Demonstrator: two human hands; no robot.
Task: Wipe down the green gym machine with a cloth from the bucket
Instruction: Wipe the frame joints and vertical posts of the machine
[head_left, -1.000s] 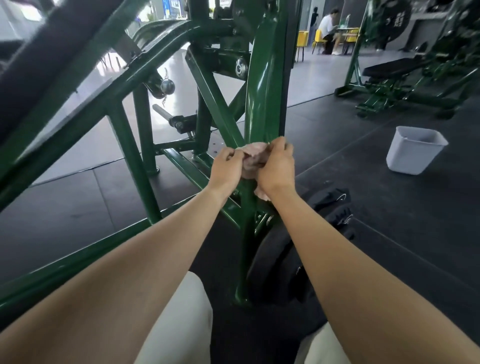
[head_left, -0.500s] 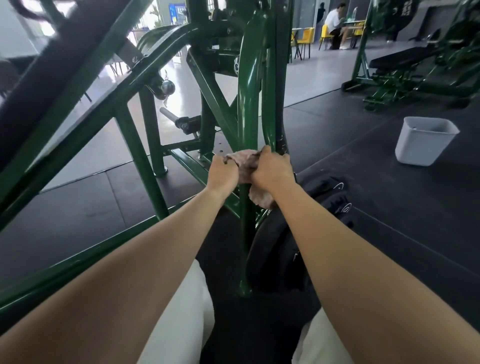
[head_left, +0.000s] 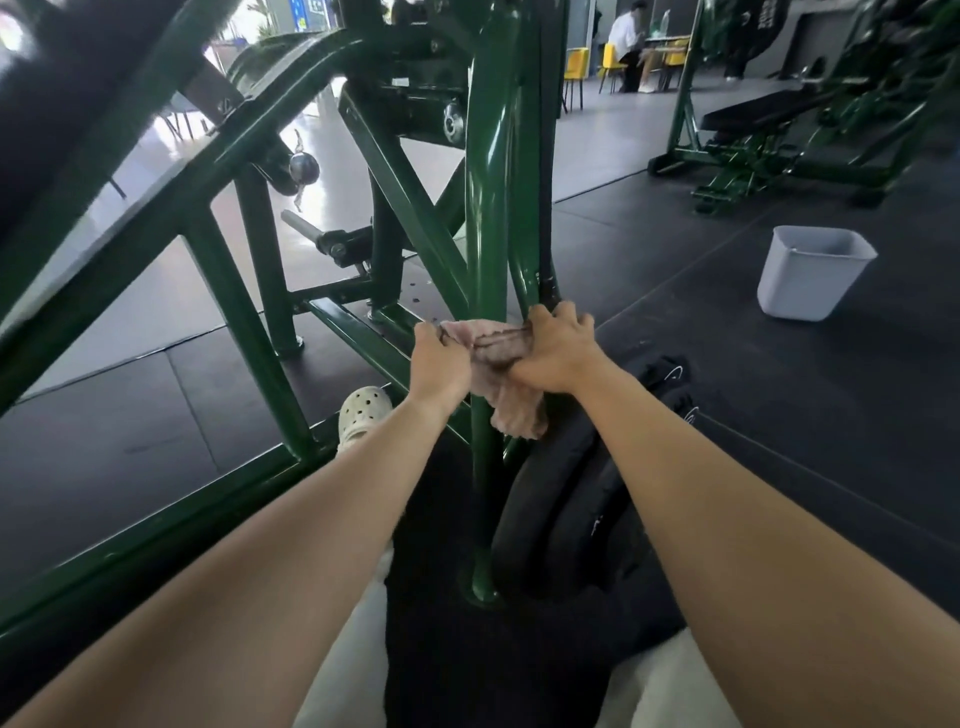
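Left hand (head_left: 439, 358) pinching one end and right hand (head_left: 558, 351) clutching the other, a person holds a soft, pale pink cloth (head_left: 496, 340) drawn across the glossy green steel upright (head_left: 485, 208) of the gym machine (head_left: 156, 208), a loose tail dangling. Light and limp, it likely handles best taken by both ends. A grey plastic bucket (head_left: 813, 273) stands well apart on the floor (head_left: 779, 415).

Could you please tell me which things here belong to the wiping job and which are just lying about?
Belongs to the job: cloth, held by left hand and right hand against the green machine; bucket.
Lying about: weight plate, bench, yellow chairs.
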